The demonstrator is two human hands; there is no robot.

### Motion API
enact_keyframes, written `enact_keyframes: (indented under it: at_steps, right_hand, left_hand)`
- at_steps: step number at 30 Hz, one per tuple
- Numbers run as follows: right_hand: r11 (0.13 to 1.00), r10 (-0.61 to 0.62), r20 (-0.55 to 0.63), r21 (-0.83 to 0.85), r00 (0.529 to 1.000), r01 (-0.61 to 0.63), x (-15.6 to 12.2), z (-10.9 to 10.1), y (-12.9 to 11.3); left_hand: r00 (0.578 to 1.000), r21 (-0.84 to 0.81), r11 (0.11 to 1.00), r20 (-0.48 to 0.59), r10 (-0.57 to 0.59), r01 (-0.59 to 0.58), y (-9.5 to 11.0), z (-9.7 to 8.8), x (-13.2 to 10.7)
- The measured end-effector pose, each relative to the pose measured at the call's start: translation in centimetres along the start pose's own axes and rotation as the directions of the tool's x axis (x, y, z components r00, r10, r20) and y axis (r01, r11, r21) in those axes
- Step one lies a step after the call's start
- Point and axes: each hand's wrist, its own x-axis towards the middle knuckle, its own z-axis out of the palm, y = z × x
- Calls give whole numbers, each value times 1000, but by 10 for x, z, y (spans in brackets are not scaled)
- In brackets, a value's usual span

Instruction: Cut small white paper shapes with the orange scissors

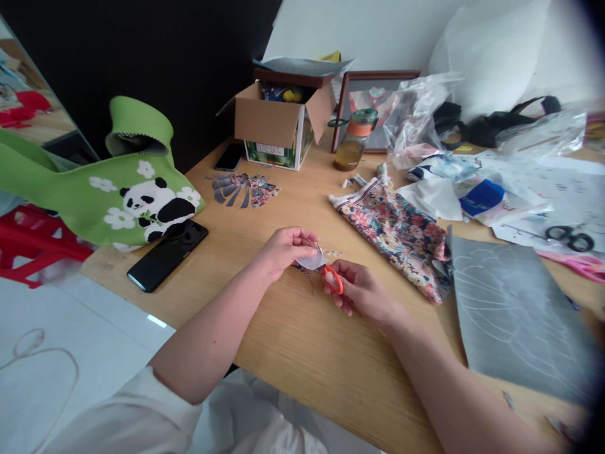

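A: Risk check, left to right. The left hand [283, 250] pinches a small pale fabric piece [311, 260], fingers shut on its upper edge. The blades sit right beside those fingertips, so a slip could nick one or spoil the cut.

B: And the right hand [360, 291]?

A: It is closed through the orange scissors [332, 277], tips at the piece's right edge. Blade gap too small to read. The floral cloth [396, 236] lies just right of that grip and could snag.
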Motion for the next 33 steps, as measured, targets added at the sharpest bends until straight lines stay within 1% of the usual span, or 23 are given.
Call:
enact_keyframes:
  at_steps: [18,26,33]
  right_hand:
    - [1000,-14,-8,-24,1000,13,2,-1,1]
    - [999,-8,-26,-54,1000,7,2,0,2]
    - [999,2,-33,-35,999,-4,1,0,1]
  left_hand:
    - [1000,8,1000,1,-8,8,0,-1,1]
    - [1000,-1,1000,3,7,-7,-2,-2,2]
    - [1000,5,1000,1,21,-21,-2,-3,2]
